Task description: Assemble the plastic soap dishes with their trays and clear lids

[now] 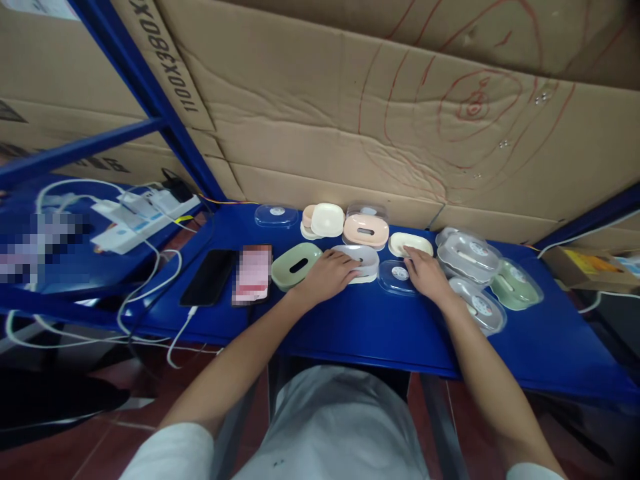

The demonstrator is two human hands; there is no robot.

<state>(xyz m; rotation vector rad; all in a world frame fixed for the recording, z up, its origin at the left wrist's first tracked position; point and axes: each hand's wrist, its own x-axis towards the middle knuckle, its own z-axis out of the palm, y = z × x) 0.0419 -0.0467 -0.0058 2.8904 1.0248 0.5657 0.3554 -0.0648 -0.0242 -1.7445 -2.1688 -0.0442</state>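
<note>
Left hand lies over the grey dish, probably steadying it; right hand touches the cream tray. Whether either grip is closed, I cannot tell

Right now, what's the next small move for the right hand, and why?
Probably close the right hand on the cream oval plastic piece and lift straight up: its fingertips already lie over that piece's near side, while the left hand is at the pale lavender oval plastic dish. Up beats dragging nearer, since a clear oval plastic lid lies just there.
</note>
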